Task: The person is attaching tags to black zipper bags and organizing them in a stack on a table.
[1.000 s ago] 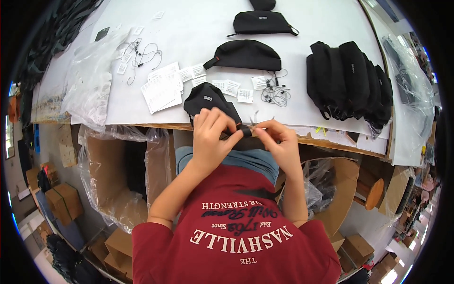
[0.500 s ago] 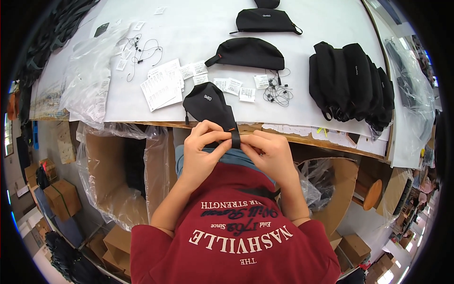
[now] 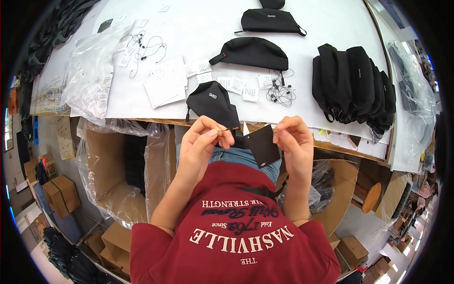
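Note:
A black zip pouch (image 3: 213,102) lies at the table's near edge, its loop strap hanging down between my hands. My left hand (image 3: 203,139) is closed in a pinch on a thin black cord (image 3: 228,128), close to the pouch's small orange tab. Opposite it, my right hand (image 3: 295,139) has its fingertips pinched beside a black hang tag (image 3: 263,147), seemingly on the tag's cord; the exact grip is too small to make out. The tag hangs tilted between the hands, a white piece showing behind its upper corner.
More black pouches (image 3: 255,53) lie farther up the white table (image 3: 189,33), with a packed row of pouches (image 3: 352,83) at right. White paper sheets (image 3: 165,83), small white labels and tangled black cords (image 3: 281,94) are spread about. Plastic-lined cardboard boxes (image 3: 111,170) stand below the edge.
My hands have moved apart from the pouch's strap, the right one farther to the right. The black hang tag, unseen before, now shows between them.

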Demonstrator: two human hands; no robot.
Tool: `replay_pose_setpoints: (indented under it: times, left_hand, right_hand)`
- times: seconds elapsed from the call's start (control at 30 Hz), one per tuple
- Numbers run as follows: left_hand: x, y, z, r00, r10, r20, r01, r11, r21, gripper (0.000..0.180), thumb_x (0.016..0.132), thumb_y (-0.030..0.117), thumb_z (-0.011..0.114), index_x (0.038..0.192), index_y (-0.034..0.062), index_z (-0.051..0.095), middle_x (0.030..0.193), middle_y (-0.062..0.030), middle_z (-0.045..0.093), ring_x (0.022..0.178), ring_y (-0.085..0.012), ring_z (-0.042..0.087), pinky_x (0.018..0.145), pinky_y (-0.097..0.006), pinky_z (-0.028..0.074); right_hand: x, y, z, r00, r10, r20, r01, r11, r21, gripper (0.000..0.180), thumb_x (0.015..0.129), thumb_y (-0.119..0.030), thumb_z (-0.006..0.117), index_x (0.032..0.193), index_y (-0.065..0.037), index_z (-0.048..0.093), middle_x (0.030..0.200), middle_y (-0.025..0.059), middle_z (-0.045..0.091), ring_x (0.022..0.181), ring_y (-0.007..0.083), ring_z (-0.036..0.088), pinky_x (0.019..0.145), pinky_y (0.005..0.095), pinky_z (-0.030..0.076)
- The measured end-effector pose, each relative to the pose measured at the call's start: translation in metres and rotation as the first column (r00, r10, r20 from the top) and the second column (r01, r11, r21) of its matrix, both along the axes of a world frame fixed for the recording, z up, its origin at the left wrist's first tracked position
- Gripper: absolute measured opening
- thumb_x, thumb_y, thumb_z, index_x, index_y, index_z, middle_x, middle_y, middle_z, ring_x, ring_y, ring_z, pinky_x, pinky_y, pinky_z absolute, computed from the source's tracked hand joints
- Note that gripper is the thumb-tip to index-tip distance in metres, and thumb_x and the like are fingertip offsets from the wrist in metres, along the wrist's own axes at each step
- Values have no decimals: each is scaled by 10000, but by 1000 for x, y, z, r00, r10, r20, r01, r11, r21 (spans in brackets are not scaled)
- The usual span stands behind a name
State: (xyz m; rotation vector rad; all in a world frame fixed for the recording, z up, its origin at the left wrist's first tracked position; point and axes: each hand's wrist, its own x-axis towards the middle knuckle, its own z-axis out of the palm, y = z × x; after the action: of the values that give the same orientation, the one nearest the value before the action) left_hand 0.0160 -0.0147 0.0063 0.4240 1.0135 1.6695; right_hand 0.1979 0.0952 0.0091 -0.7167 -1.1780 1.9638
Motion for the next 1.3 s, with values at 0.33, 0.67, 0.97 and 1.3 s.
replay_pose_setpoints:
  times: [0.33,0.67,0.97,1.3]
  left_hand:
    - [9,-1,8,964,-110,-241,86,990,-107,58,886,61,615,915,14,598,623,92,454,555,29,324,502,-157,232]
    - [12,-3,27,871,-236,-431,188,971,-151,52,841,16,627,855,19,577,544,93,391,506,17,247,473,-192,171]
    - [10,-7,28,889,-248,-386,213,968,-131,64,851,16,615,846,26,552,537,96,405,502,25,260,473,-186,175]
    - [3,-11,22,947,-164,-277,152,986,-64,58,881,44,595,879,26,539,604,79,480,535,32,301,489,-174,190]
  right_hand:
    - [-3,-5,0,990,36,-138,-39,999,-16,135,922,-114,571,1019,-24,549,791,60,591,643,89,506,566,186,369]
    - [-24,-33,4,980,55,-194,-80,989,-124,232,961,-140,532,1148,-35,444,685,101,599,556,125,559,518,219,449]
    - [-26,-35,-2,969,112,-221,-136,986,-94,172,946,-96,549,1093,-24,494,767,63,592,659,95,557,574,211,436]
    - [-10,-34,13,922,347,173,-387,839,383,100,793,-81,711,778,-34,624,652,36,581,588,106,568,526,226,416]
